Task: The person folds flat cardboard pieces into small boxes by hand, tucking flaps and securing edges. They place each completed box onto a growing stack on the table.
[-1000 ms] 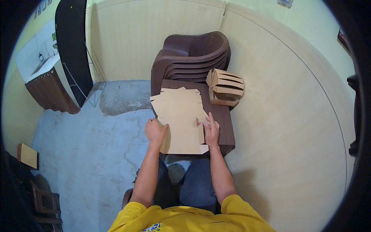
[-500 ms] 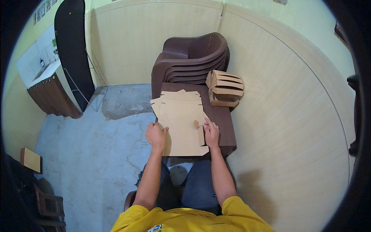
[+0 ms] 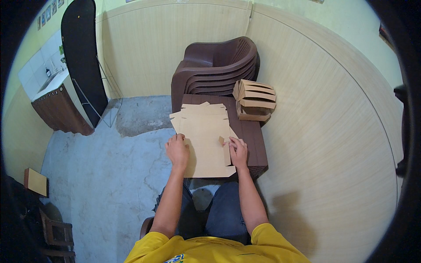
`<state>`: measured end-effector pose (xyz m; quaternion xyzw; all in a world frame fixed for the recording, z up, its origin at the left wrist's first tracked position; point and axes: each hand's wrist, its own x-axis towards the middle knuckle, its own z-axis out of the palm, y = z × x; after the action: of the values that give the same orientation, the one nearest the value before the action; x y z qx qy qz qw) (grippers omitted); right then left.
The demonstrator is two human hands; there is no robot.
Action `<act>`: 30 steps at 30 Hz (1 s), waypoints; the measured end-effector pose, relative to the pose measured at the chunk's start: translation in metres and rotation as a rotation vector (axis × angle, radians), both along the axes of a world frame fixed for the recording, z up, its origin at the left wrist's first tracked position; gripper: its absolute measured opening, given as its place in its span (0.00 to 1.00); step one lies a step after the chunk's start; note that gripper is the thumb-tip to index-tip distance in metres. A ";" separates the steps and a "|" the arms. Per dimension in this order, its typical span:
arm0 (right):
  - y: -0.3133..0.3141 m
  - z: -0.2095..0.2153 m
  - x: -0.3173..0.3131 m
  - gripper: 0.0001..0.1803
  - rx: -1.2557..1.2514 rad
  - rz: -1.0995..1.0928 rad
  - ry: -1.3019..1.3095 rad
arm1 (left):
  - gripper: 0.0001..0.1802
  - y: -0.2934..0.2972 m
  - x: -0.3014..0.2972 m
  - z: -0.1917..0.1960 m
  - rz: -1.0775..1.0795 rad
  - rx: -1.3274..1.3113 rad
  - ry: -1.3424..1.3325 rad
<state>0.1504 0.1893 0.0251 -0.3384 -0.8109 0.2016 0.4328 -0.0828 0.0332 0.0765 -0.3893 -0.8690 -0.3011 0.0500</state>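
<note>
A flat tan cardboard box blank (image 3: 205, 144) with slotted flaps lies on a brown table (image 3: 254, 144), on top of other cardboard whose angled corners stick out at the far end and sides. Its right side flap (image 3: 226, 154) stands folded up, with a small end tab (image 3: 221, 140) bent inward. My right hand (image 3: 238, 152) is closed on this flap, fingertips at its far end near the tab. At the left edge of the blank, my left hand (image 3: 177, 151) has its fingers curled over the cardboard; their tips are partly hidden.
Folded open cardboard boxes (image 3: 256, 101) sit nested at the table's far right corner. Stacked brown plastic chairs (image 3: 215, 65) stand behind the table. The wood-panelled wall (image 3: 324, 131) runs along the right. A black board (image 3: 81, 57) leans near a sink counter (image 3: 55, 83) at far left.
My right hand has shifted slightly left, its fingers bending further over the raised flap. My left hand's fingers have moved slightly along the left edge. The blank stays in place.
</note>
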 end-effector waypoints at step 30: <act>0.010 0.017 -0.024 0.31 -0.387 -0.210 -0.086 | 0.26 -0.015 -0.001 -0.041 -0.370 -0.088 0.481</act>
<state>0.1265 0.1990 0.0420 -0.5061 -0.7350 0.2927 0.3434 -0.0837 0.0182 0.0360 -0.6030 -0.7587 -0.1666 0.1815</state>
